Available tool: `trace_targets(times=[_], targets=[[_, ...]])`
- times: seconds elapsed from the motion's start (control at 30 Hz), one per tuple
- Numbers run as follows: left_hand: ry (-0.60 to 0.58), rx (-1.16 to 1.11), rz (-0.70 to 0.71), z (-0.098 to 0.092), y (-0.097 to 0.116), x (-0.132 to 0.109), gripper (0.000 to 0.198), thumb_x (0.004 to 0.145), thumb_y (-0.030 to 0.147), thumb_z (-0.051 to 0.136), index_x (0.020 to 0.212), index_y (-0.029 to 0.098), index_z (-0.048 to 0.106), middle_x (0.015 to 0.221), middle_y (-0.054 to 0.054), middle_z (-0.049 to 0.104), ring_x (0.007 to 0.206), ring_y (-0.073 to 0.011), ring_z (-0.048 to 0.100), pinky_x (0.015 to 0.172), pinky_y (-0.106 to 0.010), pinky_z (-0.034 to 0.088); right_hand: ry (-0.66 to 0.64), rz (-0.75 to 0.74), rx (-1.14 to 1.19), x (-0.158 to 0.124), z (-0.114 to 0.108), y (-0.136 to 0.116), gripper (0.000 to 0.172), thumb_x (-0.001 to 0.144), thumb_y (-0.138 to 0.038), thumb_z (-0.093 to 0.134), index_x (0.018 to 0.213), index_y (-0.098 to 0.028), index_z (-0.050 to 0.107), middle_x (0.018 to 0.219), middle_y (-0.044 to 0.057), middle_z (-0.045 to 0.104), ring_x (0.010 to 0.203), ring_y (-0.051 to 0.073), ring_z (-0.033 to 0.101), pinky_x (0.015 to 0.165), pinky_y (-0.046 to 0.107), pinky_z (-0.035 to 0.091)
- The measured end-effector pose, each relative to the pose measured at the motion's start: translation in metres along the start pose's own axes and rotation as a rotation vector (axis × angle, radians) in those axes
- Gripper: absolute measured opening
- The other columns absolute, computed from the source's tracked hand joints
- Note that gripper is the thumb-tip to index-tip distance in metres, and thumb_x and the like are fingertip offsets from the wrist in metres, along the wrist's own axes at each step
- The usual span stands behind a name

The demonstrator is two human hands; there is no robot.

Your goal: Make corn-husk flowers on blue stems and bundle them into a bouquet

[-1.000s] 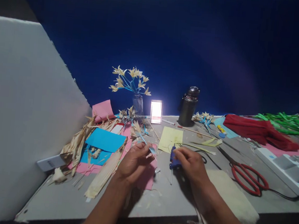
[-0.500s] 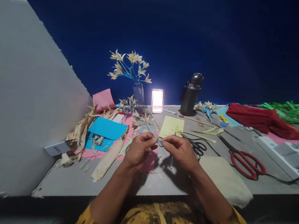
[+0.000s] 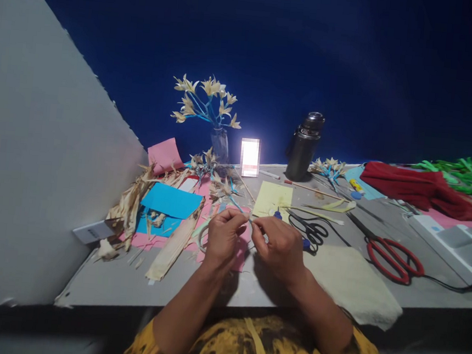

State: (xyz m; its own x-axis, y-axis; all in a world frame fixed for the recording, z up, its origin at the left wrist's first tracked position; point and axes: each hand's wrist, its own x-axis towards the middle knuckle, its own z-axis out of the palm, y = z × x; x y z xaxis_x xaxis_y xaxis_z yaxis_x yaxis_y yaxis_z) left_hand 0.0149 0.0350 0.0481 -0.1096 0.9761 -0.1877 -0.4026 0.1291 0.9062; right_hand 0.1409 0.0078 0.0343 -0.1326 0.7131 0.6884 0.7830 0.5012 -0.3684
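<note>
Left hand and right hand are both pinched onto a thin blue stem with a pale husk flower; fingertips nearly meet, just over the pink paper sheet; black-handled scissors lie beside the right hand.

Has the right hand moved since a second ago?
Yes. The right hand shifted left, away from the black scissors, joining the left hand on the thin stem.

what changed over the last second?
Right hand let go of the glue gun, which lies on the table, and moved left to meet the left hand; both now pinch a thin flower stem between them. Red scissors, flask and vase stayed put.
</note>
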Motion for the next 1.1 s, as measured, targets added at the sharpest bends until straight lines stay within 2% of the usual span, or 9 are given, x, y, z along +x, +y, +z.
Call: trace_targets(times=[0.23,0.43,0.57,0.67,0.77,0.87,0.93,1.03,1.1], targets=[[-0.030,-0.114,-0.073,0.007,0.005,-0.005,0.032,0.052,0.021,0.082,0.053,0.017,0.050,0.058,0.006,0.050,0.061,-0.0094,0.047,0.064,-0.026,0.043,0.001,-0.002,0.022,0.001,-0.002,0.000,0.021,0.095,-0.016,0.049,0.082,-0.019,0.065,0.074,0.005,0.071,0.068,0.018,0.065,0.066,0.029,0.041],[0.031,-0.136,-0.008,0.011,0.002,-0.005,0.032,0.057,0.022,0.080,0.056,0.017,0.049,0.058,0.007,0.051,0.061,-0.0093,0.048,0.065,-0.025,0.044,-0.023,0.018,0.068,0.004,-0.002,-0.003,0.019,0.093,-0.015,0.049,0.082,-0.018,0.065,0.075,0.006,0.071,0.070,0.019,0.066,0.067,0.029,0.044],[0.024,-0.117,-0.009,0.012,0.004,-0.006,0.031,0.060,0.024,0.080,0.057,0.018,0.049,0.059,0.005,0.053,0.062,-0.0103,0.050,0.066,-0.026,0.044,-0.026,0.034,0.121,0.003,-0.003,-0.004,0.019,0.093,-0.016,0.049,0.081,-0.019,0.064,0.074,0.006,0.071,0.069,0.019,0.066,0.067,0.029,0.045],[0.011,-0.088,-0.017,0.010,0.005,-0.006,0.029,0.062,0.025,0.079,0.059,0.018,0.052,0.062,0.003,0.059,0.066,-0.0117,0.054,0.069,-0.027,0.045,-0.008,0.090,0.174,0.002,-0.006,-0.004,0.015,0.092,-0.018,0.051,0.087,-0.019,0.065,0.077,0.006,0.072,0.070,0.018,0.067,0.068,0.029,0.046],[0.003,-0.076,-0.002,0.008,0.005,-0.006,0.028,0.064,0.026,0.080,0.059,0.017,0.053,0.063,0.003,0.061,0.066,-0.0109,0.055,0.071,-0.028,0.046,-0.023,0.251,0.251,0.004,-0.009,-0.002,0.013,0.089,-0.026,0.058,0.097,-0.019,0.066,0.081,0.005,0.074,0.070,0.018,0.068,0.069,0.029,0.049],[-0.023,-0.103,0.005,0.008,0.006,-0.005,0.029,0.064,0.027,0.081,0.061,0.017,0.055,0.066,0.001,0.064,0.066,-0.0113,0.058,0.072,-0.028,0.048,-0.164,0.458,0.481,0.009,-0.009,0.004,0.022,0.087,-0.038,0.062,0.095,-0.018,0.069,0.081,0.005,0.074,0.070,0.017,0.067,0.065,0.027,0.049],[-0.077,-0.124,-0.031,0.009,0.007,-0.006,0.029,0.064,0.028,0.082,0.064,0.016,0.056,0.065,0.001,0.064,0.060,-0.0117,0.058,0.064,-0.028,0.048,-0.323,0.571,0.782,0.012,-0.007,0.011,0.033,0.089,-0.047,0.059,0.088,-0.017,0.070,0.081,0.007,0.074,0.069,0.016,0.066,0.060,0.025,0.047],[-0.245,-0.138,-0.095,0.008,0.010,-0.007,0.028,0.068,0.032,0.082,0.073,0.015,0.060,0.061,0.000,0.062,0.048,-0.0102,0.052,0.049,-0.025,0.044,-0.503,0.793,1.261,0.014,-0.003,0.021,0.050,0.089,-0.060,0.055,0.084,-0.013,0.071,0.079,0.010,0.074,0.065,0.014,0.066,0.054,0.021,0.046],[-0.363,-0.124,-0.109,0.007,0.011,-0.008,0.026,0.072,0.033,0.079,0.078,0.013,0.062,0.060,0.000,0.061,0.042,-0.0086,0.049,0.044,-0.024,0.042,-0.587,0.920,1.469,0.014,0.000,0.024,0.055,0.084,-0.065,0.060,0.083,-0.011,0.071,0.076,0.010,0.074,0.061,0.013,0.065,0.052,0.019,0.046]])
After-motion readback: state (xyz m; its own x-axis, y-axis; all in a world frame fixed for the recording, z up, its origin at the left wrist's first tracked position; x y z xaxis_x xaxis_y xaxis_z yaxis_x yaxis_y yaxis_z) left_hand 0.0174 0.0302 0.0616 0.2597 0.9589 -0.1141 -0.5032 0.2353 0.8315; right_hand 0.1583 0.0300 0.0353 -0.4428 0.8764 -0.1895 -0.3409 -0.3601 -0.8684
